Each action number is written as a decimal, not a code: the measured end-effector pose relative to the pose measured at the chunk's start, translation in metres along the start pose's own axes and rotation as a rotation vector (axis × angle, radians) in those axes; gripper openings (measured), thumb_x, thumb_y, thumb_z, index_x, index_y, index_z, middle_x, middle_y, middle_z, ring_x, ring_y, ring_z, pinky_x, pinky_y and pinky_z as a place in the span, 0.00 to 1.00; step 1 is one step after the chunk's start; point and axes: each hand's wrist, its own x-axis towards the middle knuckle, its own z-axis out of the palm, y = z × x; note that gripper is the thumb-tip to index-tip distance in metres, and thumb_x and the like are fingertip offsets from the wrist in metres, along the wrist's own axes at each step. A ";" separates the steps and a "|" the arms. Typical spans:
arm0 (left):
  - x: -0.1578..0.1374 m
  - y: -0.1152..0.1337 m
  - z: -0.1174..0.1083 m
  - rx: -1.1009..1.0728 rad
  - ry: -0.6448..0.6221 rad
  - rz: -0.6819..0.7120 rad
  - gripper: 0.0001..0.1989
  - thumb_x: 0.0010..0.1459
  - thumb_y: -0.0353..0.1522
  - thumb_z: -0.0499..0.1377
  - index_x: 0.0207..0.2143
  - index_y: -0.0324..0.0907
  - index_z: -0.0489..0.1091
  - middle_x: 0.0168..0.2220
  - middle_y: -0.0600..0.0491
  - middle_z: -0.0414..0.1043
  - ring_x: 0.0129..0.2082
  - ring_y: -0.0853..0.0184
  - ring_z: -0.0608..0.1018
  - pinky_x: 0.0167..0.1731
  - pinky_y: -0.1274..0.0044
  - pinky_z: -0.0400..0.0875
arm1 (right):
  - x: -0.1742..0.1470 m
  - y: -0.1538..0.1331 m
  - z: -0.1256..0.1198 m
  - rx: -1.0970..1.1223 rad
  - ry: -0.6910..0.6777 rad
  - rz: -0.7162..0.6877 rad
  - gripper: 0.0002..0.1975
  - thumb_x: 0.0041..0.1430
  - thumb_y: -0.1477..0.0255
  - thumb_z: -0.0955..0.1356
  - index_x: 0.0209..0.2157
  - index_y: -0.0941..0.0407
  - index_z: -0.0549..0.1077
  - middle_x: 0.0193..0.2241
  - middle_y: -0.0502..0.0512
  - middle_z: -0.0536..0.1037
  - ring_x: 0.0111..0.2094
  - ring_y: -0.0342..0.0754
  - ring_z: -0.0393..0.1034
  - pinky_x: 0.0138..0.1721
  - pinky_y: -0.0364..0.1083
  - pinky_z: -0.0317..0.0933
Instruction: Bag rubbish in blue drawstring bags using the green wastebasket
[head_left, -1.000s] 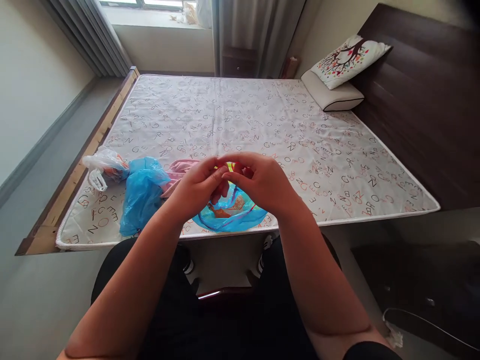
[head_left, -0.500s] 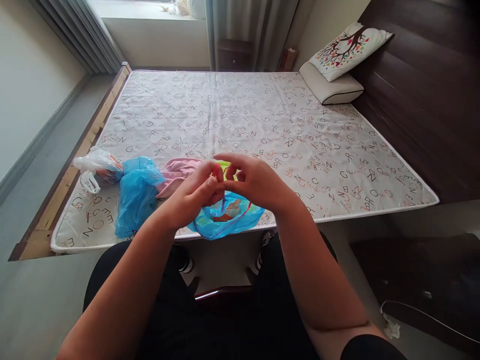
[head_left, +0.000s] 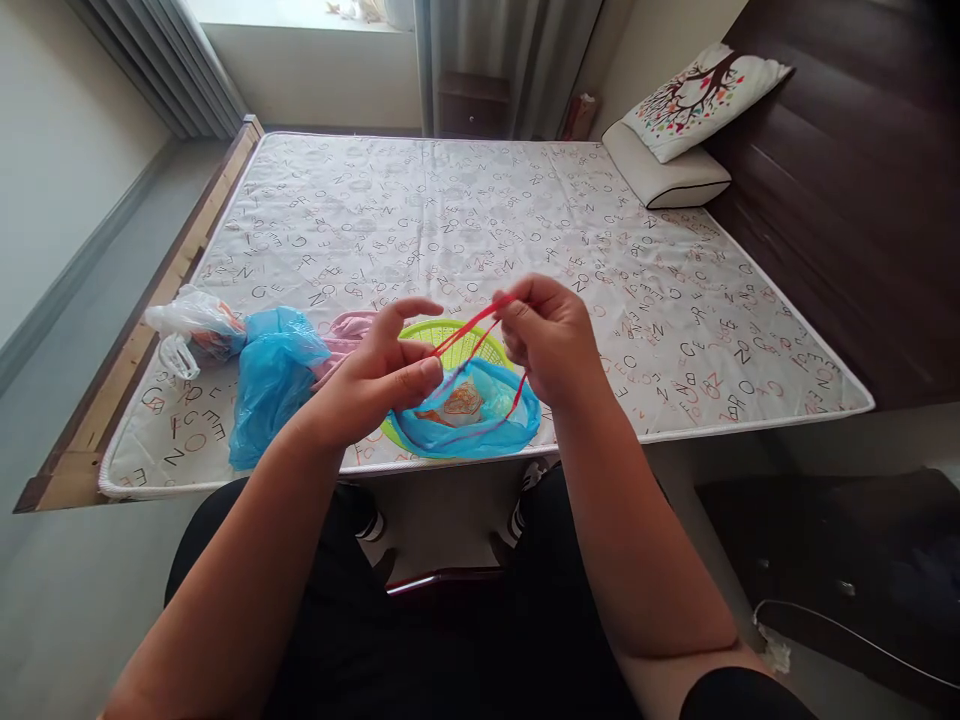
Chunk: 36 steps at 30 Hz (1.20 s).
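Note:
A red drawstring (head_left: 474, 322) is stretched between my two hands. My left hand (head_left: 394, 370) pinches one part of it between thumb and a finger, with the index finger raised. My right hand (head_left: 551, 330) is closed on the other part, higher up. Beneath them lies a blue plastic bag (head_left: 457, 440), its mouth spread open, with something brownish and crumpled inside; the red string runs down to its rim. The bag rests in a yellow-green plastic basket (head_left: 427, 332), partly hidden by the bag and my left hand.
Left of my hands are a pink cloth (head_left: 351, 330), a second blue plastic bag (head_left: 274, 400) and a clear plastic bag (head_left: 199, 325). All lie on the letter-printed mattress (head_left: 420, 230). A tree-print pillow (head_left: 701, 105) leans by the dark headboard (head_left: 825, 220).
My hands were close together over the bag. Now the right hand has moved right and up, drawing the red string out between them; more of the basket shows.

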 end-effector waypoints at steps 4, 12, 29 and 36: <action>0.002 -0.012 -0.001 0.044 -0.050 -0.018 0.22 0.61 0.36 0.69 0.55 0.50 0.66 0.24 0.61 0.63 0.18 0.74 0.62 0.18 0.82 0.55 | 0.008 0.000 -0.010 0.135 0.097 0.077 0.22 0.61 0.56 0.75 0.30 0.51 0.62 0.20 0.40 0.54 0.18 0.37 0.46 0.18 0.39 0.42; 0.005 -0.029 0.007 0.292 -0.041 0.031 0.09 0.69 0.36 0.61 0.44 0.43 0.80 0.24 0.55 0.66 0.24 0.71 0.68 0.22 0.81 0.60 | 0.003 -0.011 -0.008 0.102 0.025 0.123 0.21 0.59 0.54 0.77 0.39 0.50 0.67 0.23 0.41 0.59 0.19 0.37 0.47 0.18 0.42 0.44; 0.009 -0.018 0.017 0.272 0.343 0.138 0.12 0.60 0.35 0.67 0.45 0.43 0.84 0.32 0.51 0.77 0.29 0.68 0.76 0.29 0.76 0.72 | -0.013 -0.033 -0.002 -0.077 -0.127 -0.042 0.28 0.66 0.56 0.73 0.62 0.48 0.66 0.33 0.48 0.72 0.32 0.44 0.71 0.33 0.45 0.66; 0.011 -0.019 0.020 0.484 0.057 0.321 0.17 0.54 0.43 0.75 0.40 0.42 0.81 0.39 0.47 0.81 0.43 0.57 0.81 0.42 0.70 0.78 | -0.025 -0.044 0.008 -0.296 -0.484 -0.140 0.18 0.66 0.73 0.71 0.56 0.51 0.76 0.37 0.49 0.79 0.39 0.45 0.75 0.42 0.46 0.69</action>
